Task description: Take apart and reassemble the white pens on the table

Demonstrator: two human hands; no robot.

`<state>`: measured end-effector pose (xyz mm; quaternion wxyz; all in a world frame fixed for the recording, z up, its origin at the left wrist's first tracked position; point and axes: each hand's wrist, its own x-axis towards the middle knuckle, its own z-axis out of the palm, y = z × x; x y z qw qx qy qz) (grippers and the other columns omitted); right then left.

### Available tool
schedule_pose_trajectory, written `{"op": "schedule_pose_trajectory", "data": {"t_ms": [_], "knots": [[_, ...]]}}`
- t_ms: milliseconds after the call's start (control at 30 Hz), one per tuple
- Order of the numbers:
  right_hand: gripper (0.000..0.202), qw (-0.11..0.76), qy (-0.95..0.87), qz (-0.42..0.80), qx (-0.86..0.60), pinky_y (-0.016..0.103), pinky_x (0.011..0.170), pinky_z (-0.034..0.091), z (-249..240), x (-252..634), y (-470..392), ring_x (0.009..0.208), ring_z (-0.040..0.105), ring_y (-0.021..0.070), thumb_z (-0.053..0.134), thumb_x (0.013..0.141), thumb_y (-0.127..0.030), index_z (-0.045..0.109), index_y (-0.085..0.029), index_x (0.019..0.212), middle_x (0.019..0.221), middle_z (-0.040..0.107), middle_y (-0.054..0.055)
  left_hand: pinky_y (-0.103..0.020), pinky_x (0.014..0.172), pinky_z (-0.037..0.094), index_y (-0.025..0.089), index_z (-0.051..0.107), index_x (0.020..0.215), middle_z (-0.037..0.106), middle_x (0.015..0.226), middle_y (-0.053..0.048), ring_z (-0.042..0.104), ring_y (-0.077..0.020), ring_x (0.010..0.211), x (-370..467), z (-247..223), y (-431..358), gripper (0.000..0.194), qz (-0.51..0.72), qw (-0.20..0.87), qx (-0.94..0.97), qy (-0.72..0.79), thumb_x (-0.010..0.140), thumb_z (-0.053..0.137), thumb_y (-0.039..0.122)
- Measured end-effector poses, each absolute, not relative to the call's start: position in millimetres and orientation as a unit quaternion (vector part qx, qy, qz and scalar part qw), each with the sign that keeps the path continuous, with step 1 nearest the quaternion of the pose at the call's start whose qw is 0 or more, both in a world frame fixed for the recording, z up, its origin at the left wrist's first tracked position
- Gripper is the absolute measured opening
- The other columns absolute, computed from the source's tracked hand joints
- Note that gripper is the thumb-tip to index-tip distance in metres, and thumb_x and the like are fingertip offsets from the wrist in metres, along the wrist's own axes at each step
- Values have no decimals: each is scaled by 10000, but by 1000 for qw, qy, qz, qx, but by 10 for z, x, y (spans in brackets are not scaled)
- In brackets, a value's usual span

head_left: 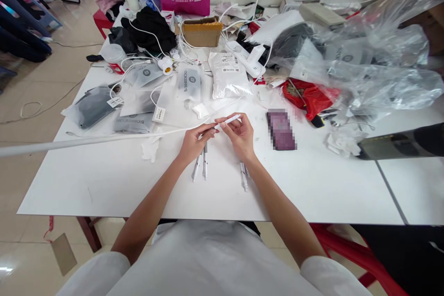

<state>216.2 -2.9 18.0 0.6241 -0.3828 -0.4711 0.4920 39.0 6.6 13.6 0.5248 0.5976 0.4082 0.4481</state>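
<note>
Both my hands meet over the white table (138, 185), around a slim white pen (228, 121) that slants up to the right. My left hand (194, 142) pinches its left end near a dark part. Thumb and fingers of my right hand (242, 138) close on the white barrel. Below my left hand lie two white and grey pens (205, 166), side by side. More white pens (243, 176) rest beside my right wrist, partly hidden by the forearm.
A blurred-out phone (281, 130) lies to the right. A white cable (104, 139) crosses at left. Behind are packaged items (189, 82), a white plastic parcel (229, 76), a red bag (312, 97) and clear plastic bags (378, 64). A dark cylinder (402, 142) juts in at right.
</note>
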Motion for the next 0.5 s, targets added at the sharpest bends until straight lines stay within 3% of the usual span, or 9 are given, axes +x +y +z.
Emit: {"op": "schedule_pose_trajectory", "data": {"t_ms": [100, 200, 400, 500], "knots": [[461, 631, -467, 478, -394, 390, 906, 638, 155, 2165, -24, 866, 789, 196, 933, 827, -455, 539, -289, 999, 893, 794, -20, -363, 947, 590, 223, 872, 1134, 843, 1100, -81, 768, -245, 993, 393, 134, 65, 318, 453, 511, 595, 424, 905, 845, 442], [452, 634, -484, 426, -427, 373, 910, 631, 144, 2177, -22, 866, 779, 191, 950, 803, -457, 600, -287, 1034, 878, 774, -23, -369, 947, 594, 232, 878, 1107, 847, 1101, -77, 774, -258, 1009, 410, 141, 42, 297, 451, 516, 597, 419, 886, 865, 429], [469, 602, -516, 481, -374, 423, 1018, 616, 204, 2172, -59, 1101, 759, 217, 770, 970, -524, 590, -315, 1349, 1203, 782, 54, -353, 887, 603, 208, 856, 1127, 836, 990, -74, 766, -201, 846, 411, 145, 54, 314, 467, 555, 553, 411, 931, 820, 450], [335, 611, -505, 468, -390, 410, 992, 623, 182, 2170, -47, 1017, 770, 215, 805, 945, -506, 671, -289, 1162, 1067, 786, 35, -360, 886, 606, 202, 862, 1077, 836, 993, -79, 767, -210, 865, 409, 162, 64, 321, 469, 557, 545, 416, 882, 866, 457]]}}
